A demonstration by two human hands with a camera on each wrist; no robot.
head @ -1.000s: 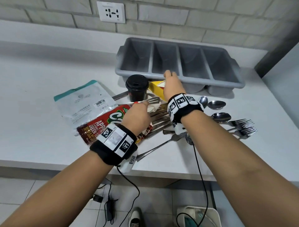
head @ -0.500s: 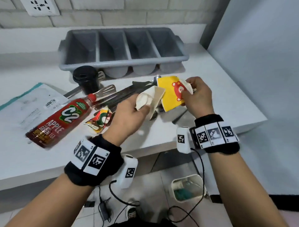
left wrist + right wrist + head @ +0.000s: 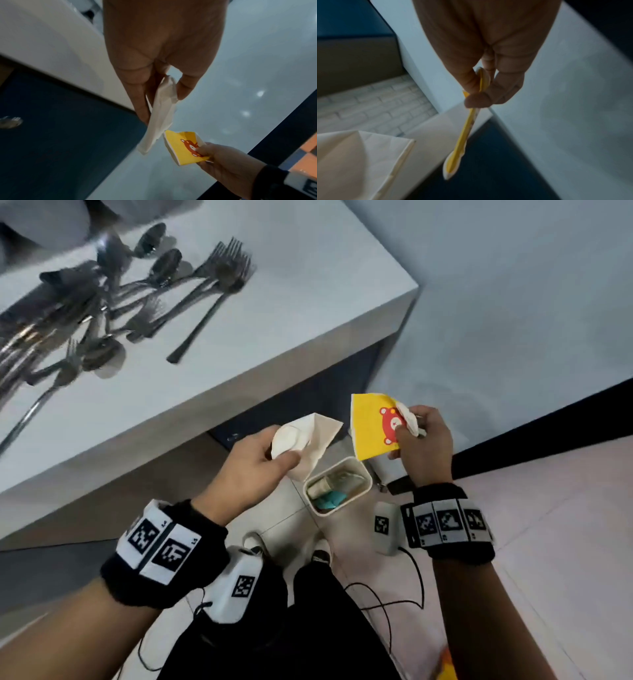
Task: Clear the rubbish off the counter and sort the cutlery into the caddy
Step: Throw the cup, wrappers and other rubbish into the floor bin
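My left hand [image 3: 270, 455] pinches a flattened white paper cup [image 3: 308, 440] between thumb and fingers; the same cup [image 3: 161, 116] hangs down from that hand [image 3: 164, 94] in the left wrist view. My right hand [image 3: 411, 436] pinches a flattened yellow paper cup with a red bear [image 3: 371, 426], seen edge-on [image 3: 464, 136] below the right hand [image 3: 481, 93] in the right wrist view. Both hands hover off the counter, above a small white bin [image 3: 337, 486] on the floor. Forks and spoons [image 3: 144, 292] lie heaped on the white counter [image 3: 308, 313].
The bin holds some paper and a teal scrap. The counter's corner [image 3: 409, 296] juts out at upper right, with a dark cabinet front [image 3: 308, 398] below it. My feet and black cables lie on the tiled floor [image 3: 548, 508].
Both hands have carried the two flattened cups off the counter, down and right, to above the floor bin. My view has swung down; the caddy, bottle and black cup have left the frame.
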